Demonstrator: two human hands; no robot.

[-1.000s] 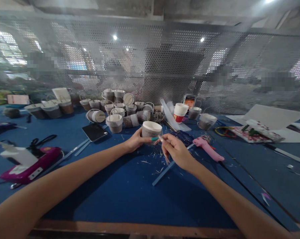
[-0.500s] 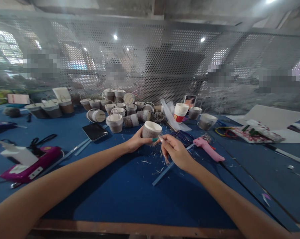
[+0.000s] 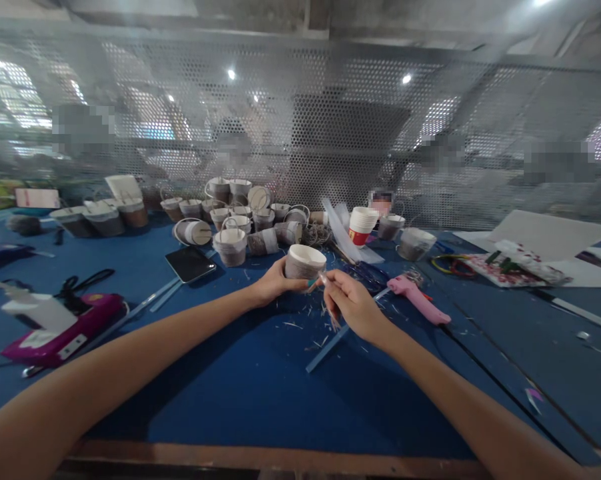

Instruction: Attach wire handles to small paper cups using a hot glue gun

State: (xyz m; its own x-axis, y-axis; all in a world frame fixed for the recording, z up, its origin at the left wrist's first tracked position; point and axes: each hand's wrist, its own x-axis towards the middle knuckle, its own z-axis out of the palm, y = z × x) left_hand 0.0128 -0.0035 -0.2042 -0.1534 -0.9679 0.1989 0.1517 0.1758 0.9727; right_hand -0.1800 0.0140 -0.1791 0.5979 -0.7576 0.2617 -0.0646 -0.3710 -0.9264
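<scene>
My left hand (image 3: 273,283) is wrapped round a small white paper cup (image 3: 304,261) held just above the blue table (image 3: 260,393). My right hand (image 3: 353,303) is right beside the cup, fingers pinched on a thin strand (image 3: 329,313) that hangs down from them; its tip touches the cup's lower edge. Short cut fibres (image 3: 305,327) lie scattered on the table under both hands. A pile of finished small cups (image 3: 240,223), several wrapped in brown twine with wire handles, stands behind the held cup.
A pink glue gun (image 3: 415,299) lies right of my hands, a magenta one (image 3: 65,327) at the left. A phone (image 3: 189,265), black scissors (image 3: 83,283), a cup stack (image 3: 363,227), clear sticks (image 3: 330,343) and white sheets (image 3: 535,237) lie about. A perforated metal screen (image 3: 330,133) backs the table.
The cup has turned slightly in my left hand and the right hand has shifted a little closer to it. Everything else is as it was.
</scene>
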